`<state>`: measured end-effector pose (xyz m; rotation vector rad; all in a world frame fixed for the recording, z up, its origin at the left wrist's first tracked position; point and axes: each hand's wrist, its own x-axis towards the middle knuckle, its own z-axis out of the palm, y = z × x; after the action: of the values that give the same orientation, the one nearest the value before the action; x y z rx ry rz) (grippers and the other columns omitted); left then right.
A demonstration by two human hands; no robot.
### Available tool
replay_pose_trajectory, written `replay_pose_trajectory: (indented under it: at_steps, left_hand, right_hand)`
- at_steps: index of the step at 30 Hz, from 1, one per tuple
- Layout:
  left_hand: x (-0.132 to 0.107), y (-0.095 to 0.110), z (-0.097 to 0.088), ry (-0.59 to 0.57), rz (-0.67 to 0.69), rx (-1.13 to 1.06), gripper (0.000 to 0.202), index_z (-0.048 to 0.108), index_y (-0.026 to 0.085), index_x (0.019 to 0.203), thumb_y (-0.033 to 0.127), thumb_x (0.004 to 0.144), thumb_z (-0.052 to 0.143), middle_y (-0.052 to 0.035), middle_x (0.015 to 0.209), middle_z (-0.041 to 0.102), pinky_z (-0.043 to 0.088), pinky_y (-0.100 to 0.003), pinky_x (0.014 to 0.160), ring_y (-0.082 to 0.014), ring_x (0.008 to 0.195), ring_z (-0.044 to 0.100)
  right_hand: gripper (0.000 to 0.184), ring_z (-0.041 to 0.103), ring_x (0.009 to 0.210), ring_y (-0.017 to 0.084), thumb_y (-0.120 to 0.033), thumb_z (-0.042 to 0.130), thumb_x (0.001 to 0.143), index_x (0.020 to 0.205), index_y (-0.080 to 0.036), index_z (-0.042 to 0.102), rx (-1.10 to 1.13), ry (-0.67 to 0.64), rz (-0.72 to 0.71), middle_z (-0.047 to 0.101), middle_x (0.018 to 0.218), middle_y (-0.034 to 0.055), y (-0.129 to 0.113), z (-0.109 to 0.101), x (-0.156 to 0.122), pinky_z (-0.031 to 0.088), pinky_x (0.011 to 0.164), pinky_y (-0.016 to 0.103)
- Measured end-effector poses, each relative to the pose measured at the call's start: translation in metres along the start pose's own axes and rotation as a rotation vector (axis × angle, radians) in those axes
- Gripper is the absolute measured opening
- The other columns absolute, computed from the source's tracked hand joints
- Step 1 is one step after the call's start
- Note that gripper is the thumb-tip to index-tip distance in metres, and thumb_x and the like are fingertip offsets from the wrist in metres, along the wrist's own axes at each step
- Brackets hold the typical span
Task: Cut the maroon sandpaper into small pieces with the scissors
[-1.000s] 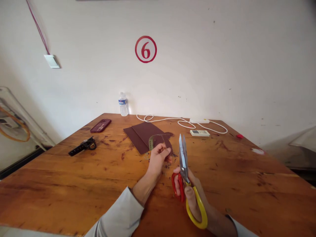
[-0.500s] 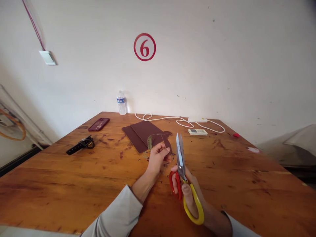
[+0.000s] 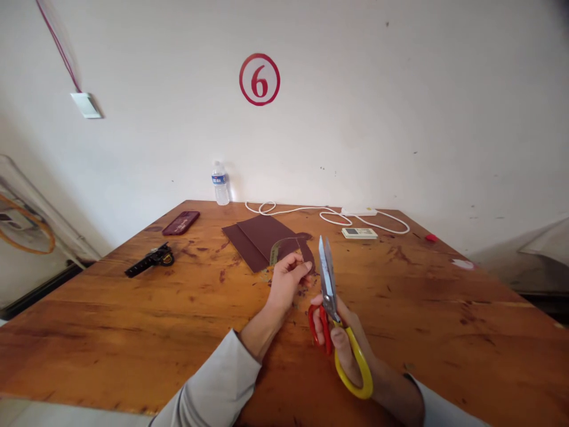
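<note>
My right hand (image 3: 355, 341) grips a pair of scissors (image 3: 328, 279) by one red and one yellow handle loop. The blades point up and away from me, parted slightly at the tips. To the left of the blades, my left hand (image 3: 287, 281) pinches a maroon cut piece (image 3: 306, 252) with a rounded far end. Part of that piece is hidden by my fingers. Under and behind it lie flat maroon sheets (image 3: 246, 246), overlapping at an angle. A thin, curved, olive-coloured strip with small marks (image 3: 274, 254) shows beside my left hand. The blades are apart from the piece.
On the wooden table (image 3: 186, 332) lie a dark red phone (image 3: 181, 223) and a black object (image 3: 151, 260) at left. A water bottle (image 3: 220, 184) stands by the wall. A white power strip (image 3: 359, 212) with its cable and a remote control (image 3: 360, 233) are at the back right.
The whole view has shifted slightly. Both hands keep nearly the same pose, with the scissors still beside the maroon piece.
</note>
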<state>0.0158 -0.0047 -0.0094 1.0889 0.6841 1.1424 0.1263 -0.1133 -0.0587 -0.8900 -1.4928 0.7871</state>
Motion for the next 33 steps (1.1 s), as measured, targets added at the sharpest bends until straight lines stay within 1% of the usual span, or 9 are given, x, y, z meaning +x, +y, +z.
replay_pose_trajectory:
  at_steps: [4, 7, 9, 11, 14, 18, 21, 25, 33]
  left_hand:
    - [0.002, 0.007, -0.002, -0.013, 0.146, 0.181, 0.018, 0.059, 0.019, 0.067, 0.032, 0.072, 0.070, 0.0013, 0.061, 0.059, 0.044, -0.027, 0.061, -0.0124, 0.056, 0.054]
    - [0.004, 0.016, -0.003, 0.012, 0.384, 0.282, 0.010, 0.065, 0.019, 0.067, 0.025, 0.071, 0.071, -0.0068, 0.105, 0.070, 0.047, -0.028, 0.082, -0.0193, 0.098, 0.063]
    - [0.004, 0.022, -0.004, 0.028, 0.416, 0.252, 0.009, 0.066, 0.018, 0.069, 0.024, 0.071, 0.072, -0.0074, 0.122, 0.066, 0.045, -0.029, 0.093, -0.0211, 0.114, 0.059]
    - [-0.001, 0.025, -0.004, 0.088, 0.301, 0.118, 0.014, 0.062, 0.017, 0.066, 0.024, 0.069, 0.074, -0.0066, 0.107, 0.069, 0.048, -0.028, 0.085, -0.0189, 0.102, 0.063]
    - [-0.020, 0.028, -0.005, 0.159, -0.087, -0.156, 0.024, 0.055, 0.018, 0.069, 0.028, 0.065, 0.077, -0.0024, 0.076, 0.065, 0.049, -0.025, 0.059, -0.0155, 0.070, 0.064]
    - [-0.058, 0.025, -0.007, 0.138, -0.299, -0.330, 0.030, 0.050, 0.018, 0.069, 0.021, 0.062, 0.079, 0.0045, 0.057, 0.053, 0.046, -0.020, 0.047, -0.0102, 0.051, 0.057]
    - [-0.085, 0.018, -0.009, 0.178, -0.401, -0.374, 0.022, 0.053, 0.016, 0.071, 0.016, 0.065, 0.075, 0.0023, 0.058, 0.058, 0.045, -0.018, 0.046, -0.0079, 0.048, 0.055]
    - [-0.114, 0.005, -0.012, 0.183, -0.472, -0.408, 0.020, 0.054, 0.015, 0.071, 0.016, 0.065, 0.073, 0.0003, 0.057, 0.060, 0.045, -0.019, 0.044, -0.0089, 0.046, 0.056]
    - [-0.152, -0.009, -0.018, 0.200, -0.452, -0.373, 0.030, 0.053, 0.017, 0.072, 0.022, 0.058, 0.079, -0.0001, 0.056, 0.061, 0.044, -0.021, 0.044, -0.0109, 0.047, 0.056]
  right_hand:
    - [0.043, 0.044, 0.058, 0.015, -0.061, 0.043, 0.099, 0.121, -0.026, 0.054, -0.037, -0.020, -0.029, 0.054, 0.080, 0.0009, 0.004, -0.001, -0.001, 0.041, 0.052, 0.027]
    - [0.045, 0.047, 0.060, 0.015, -0.063, 0.044, 0.097, 0.117, -0.025, 0.056, -0.019, 0.008, -0.044, 0.056, 0.082, 0.0022, 0.005, -0.002, 0.001, 0.043, 0.053, 0.028]
    - [0.044, 0.049, 0.061, 0.016, -0.063, 0.046, 0.096, 0.113, -0.024, 0.057, -0.033, 0.007, -0.051, 0.058, 0.083, 0.0031, 0.002, -0.003, 0.003, 0.045, 0.053, 0.028]
    - [0.040, 0.046, 0.058, 0.016, -0.062, 0.049, 0.095, 0.102, -0.024, 0.060, -0.075, 0.026, -0.081, 0.056, 0.078, 0.0018, -0.005, -0.003, 0.005, 0.044, 0.050, 0.028]
    - [0.043, 0.046, 0.052, 0.015, -0.064, 0.057, 0.090, 0.104, -0.024, 0.063, 0.015, 0.114, 0.022, 0.055, 0.069, -0.0010, -0.019, -0.001, 0.011, 0.045, 0.049, 0.030]
    - [0.052, 0.038, 0.037, 0.013, -0.071, 0.052, 0.089, 0.101, -0.022, 0.066, 0.278, 0.190, 0.252, 0.047, 0.048, -0.0064, -0.045, 0.005, 0.016, 0.037, 0.036, 0.026]
    - [0.062, 0.042, 0.034, 0.014, -0.078, 0.048, 0.086, 0.097, -0.020, 0.066, 0.310, 0.177, 0.299, 0.049, 0.045, -0.0054, -0.070, 0.007, 0.010, 0.038, 0.034, 0.025]
    - [0.066, 0.042, 0.034, 0.009, -0.081, 0.057, 0.078, 0.095, -0.019, 0.066, 0.408, 0.166, 0.517, 0.052, 0.049, -0.0049, -0.093, 0.011, -0.019, 0.037, 0.036, 0.020]
    - [0.074, 0.035, 0.026, 0.005, -0.090, 0.054, 0.071, 0.093, -0.020, 0.062, 0.554, 0.258, 0.788, 0.051, 0.047, -0.0072, -0.057, 0.042, -0.120, 0.029, 0.028, 0.015]
